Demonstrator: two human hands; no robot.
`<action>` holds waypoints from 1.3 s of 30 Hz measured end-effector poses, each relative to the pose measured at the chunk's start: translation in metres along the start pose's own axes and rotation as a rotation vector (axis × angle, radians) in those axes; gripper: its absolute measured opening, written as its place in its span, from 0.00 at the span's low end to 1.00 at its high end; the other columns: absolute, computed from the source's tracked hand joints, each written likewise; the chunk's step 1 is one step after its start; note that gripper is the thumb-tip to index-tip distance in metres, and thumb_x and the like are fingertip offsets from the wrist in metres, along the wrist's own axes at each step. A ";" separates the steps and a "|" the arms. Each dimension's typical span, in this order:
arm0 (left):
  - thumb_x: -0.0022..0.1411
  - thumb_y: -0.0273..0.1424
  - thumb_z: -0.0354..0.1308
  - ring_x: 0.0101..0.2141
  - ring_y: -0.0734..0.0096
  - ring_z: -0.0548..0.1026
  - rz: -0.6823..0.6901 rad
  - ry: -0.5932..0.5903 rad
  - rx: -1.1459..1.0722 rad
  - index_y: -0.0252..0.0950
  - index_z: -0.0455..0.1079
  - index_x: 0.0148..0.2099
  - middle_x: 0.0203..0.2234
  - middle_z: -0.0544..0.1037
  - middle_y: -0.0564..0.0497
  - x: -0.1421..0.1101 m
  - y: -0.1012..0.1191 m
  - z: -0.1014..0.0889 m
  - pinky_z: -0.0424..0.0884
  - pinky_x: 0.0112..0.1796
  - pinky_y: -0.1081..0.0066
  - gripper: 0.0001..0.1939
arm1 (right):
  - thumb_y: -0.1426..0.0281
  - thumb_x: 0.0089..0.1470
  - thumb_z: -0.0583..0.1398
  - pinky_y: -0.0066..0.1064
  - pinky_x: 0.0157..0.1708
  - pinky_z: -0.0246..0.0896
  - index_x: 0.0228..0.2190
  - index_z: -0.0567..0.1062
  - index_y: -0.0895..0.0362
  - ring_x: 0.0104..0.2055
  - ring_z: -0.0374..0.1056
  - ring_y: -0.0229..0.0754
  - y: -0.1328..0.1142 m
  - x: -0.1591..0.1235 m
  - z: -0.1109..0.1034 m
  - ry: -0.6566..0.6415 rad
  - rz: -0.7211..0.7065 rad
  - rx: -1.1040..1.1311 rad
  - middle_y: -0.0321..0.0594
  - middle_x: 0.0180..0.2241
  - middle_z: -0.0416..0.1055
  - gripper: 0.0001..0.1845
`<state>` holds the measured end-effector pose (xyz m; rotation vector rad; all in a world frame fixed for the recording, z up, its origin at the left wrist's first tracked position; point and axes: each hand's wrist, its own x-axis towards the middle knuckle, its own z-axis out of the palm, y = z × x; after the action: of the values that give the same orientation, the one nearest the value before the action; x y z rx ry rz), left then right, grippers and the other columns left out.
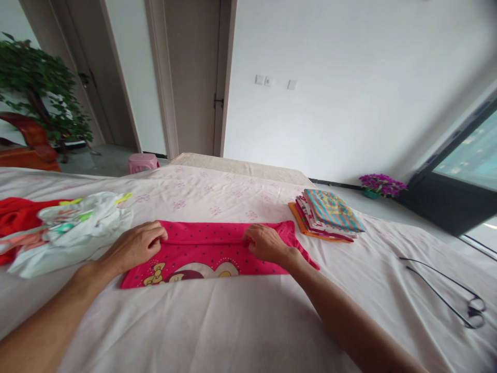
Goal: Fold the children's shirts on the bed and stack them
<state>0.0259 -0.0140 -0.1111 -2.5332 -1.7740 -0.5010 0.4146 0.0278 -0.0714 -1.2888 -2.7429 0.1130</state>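
Note:
A bright pink child's shirt (209, 254) with dark dots and a cartoon print lies flat and partly folded on the bed sheet. My left hand (142, 241) is closed on its left side, fingers curled over the fabric. Right of the shirt's middle, my right hand (267, 242) pinches the same cloth. A raised crease runs across the shirt between both hands. The fingertips of each hand are partly hidden in the fabric.
Loose white clothing (77, 230) and red clothing (23, 223) lie crumpled at the left. A stack of folded clothes (330, 212) stands right of the shirt. Eyeglasses (446, 290) rest at the far right. Beyond the bed are a pink stool (143, 162) and purple flowers (382, 184).

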 end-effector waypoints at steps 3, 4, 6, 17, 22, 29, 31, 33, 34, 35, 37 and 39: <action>0.58 0.31 0.48 0.35 0.69 0.73 -0.034 -0.025 0.032 0.41 0.70 0.33 0.32 0.77 0.53 0.000 0.005 -0.004 0.66 0.39 0.71 0.09 | 0.77 0.51 0.57 0.27 0.38 0.57 0.39 0.77 0.55 0.42 0.69 0.41 0.004 -0.002 0.002 0.003 -0.047 0.025 0.40 0.39 0.75 0.14; 0.60 0.34 0.48 0.34 0.68 0.73 -0.058 -0.014 0.048 0.41 0.70 0.32 0.31 0.77 0.53 0.001 0.009 -0.006 0.66 0.39 0.71 0.10 | 0.76 0.52 0.57 0.28 0.40 0.57 0.39 0.78 0.54 0.43 0.69 0.41 0.005 -0.002 0.001 0.006 -0.064 0.031 0.40 0.40 0.75 0.14; 0.63 0.41 0.48 0.35 0.67 0.74 -0.099 0.017 0.057 0.41 0.70 0.31 0.31 0.77 0.53 0.004 0.018 -0.010 0.66 0.39 0.70 0.15 | 0.74 0.55 0.57 0.29 0.44 0.57 0.40 0.78 0.54 0.44 0.68 0.41 0.006 -0.003 -0.001 0.000 -0.100 0.044 0.40 0.40 0.76 0.13; 0.65 0.36 0.48 0.39 0.67 0.77 -0.071 0.024 -0.142 0.41 0.74 0.39 0.37 0.80 0.50 0.054 0.071 0.016 0.69 0.42 0.70 0.13 | 0.68 0.65 0.50 0.35 0.55 0.59 0.52 0.74 0.58 0.54 0.68 0.44 0.017 0.000 -0.003 0.157 -0.035 0.200 0.47 0.51 0.74 0.19; 0.68 0.36 0.44 0.59 0.63 0.67 0.060 -0.001 -0.138 0.36 0.68 0.59 0.59 0.70 0.42 0.055 0.080 0.047 0.61 0.59 0.62 0.22 | 0.61 0.69 0.43 0.47 0.66 0.44 0.65 0.57 0.61 0.70 0.46 0.48 0.031 0.004 0.025 -0.029 -0.054 0.048 0.52 0.67 0.52 0.29; 0.68 0.50 0.42 0.67 0.53 0.53 -0.075 -0.084 0.106 0.41 0.55 0.69 0.68 0.56 0.41 0.034 0.055 0.049 0.47 0.63 0.51 0.33 | 0.63 0.69 0.43 0.50 0.66 0.41 0.66 0.56 0.53 0.71 0.39 0.50 0.072 -0.023 0.052 -0.014 0.058 -0.170 0.46 0.69 0.45 0.27; 0.67 0.52 0.41 0.67 0.50 0.53 -0.132 -0.092 0.149 0.41 0.54 0.69 0.68 0.55 0.40 0.029 0.046 0.046 0.46 0.63 0.50 0.35 | 0.62 0.69 0.43 0.49 0.67 0.39 0.67 0.55 0.53 0.71 0.37 0.50 0.081 -0.030 0.053 -0.017 0.127 -0.208 0.45 0.69 0.44 0.28; 0.66 0.53 0.41 0.67 0.48 0.52 -0.197 -0.099 0.171 0.41 0.53 0.70 0.68 0.54 0.38 0.024 0.037 0.044 0.45 0.62 0.48 0.37 | 0.59 0.69 0.42 0.47 0.67 0.38 0.68 0.52 0.55 0.72 0.36 0.49 0.086 -0.035 0.054 -0.020 0.221 -0.216 0.46 0.70 0.42 0.30; 0.66 0.54 0.40 0.67 0.47 0.51 -0.234 -0.101 0.175 0.41 0.53 0.70 0.68 0.53 0.38 0.021 0.031 0.044 0.45 0.62 0.46 0.37 | 0.58 0.69 0.42 0.46 0.67 0.37 0.68 0.50 0.56 0.72 0.36 0.49 0.087 -0.037 0.054 -0.021 0.270 -0.211 0.47 0.70 0.42 0.32; 0.65 0.54 0.40 0.67 0.47 0.51 -0.267 -0.103 0.177 0.41 0.52 0.70 0.68 0.53 0.38 0.018 0.027 0.044 0.46 0.61 0.45 0.38 | 0.56 0.68 0.42 0.46 0.67 0.37 0.68 0.49 0.57 0.72 0.36 0.49 0.088 -0.038 0.053 -0.026 0.312 -0.202 0.48 0.70 0.41 0.33; 0.65 0.54 0.40 0.67 0.45 0.50 -0.313 -0.103 0.184 0.41 0.52 0.70 0.69 0.52 0.38 0.012 0.018 0.044 0.48 0.60 0.45 0.38 | 0.53 0.67 0.41 0.45 0.67 0.36 0.68 0.48 0.58 0.72 0.35 0.49 0.088 -0.040 0.050 -0.043 0.369 -0.177 0.49 0.70 0.40 0.36; 0.66 0.53 0.40 0.66 0.45 0.53 -0.341 -0.092 0.203 0.40 0.52 0.70 0.69 0.52 0.37 0.006 0.012 0.045 0.51 0.60 0.46 0.37 | 0.52 0.67 0.41 0.45 0.67 0.35 0.68 0.48 0.59 0.72 0.34 0.49 0.087 -0.040 0.044 -0.075 0.388 -0.153 0.50 0.70 0.39 0.36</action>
<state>0.0501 -0.0040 -0.1498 -2.1636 -2.1783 -0.1945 0.5006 0.0511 -0.1274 -1.8823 -2.5650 -0.0184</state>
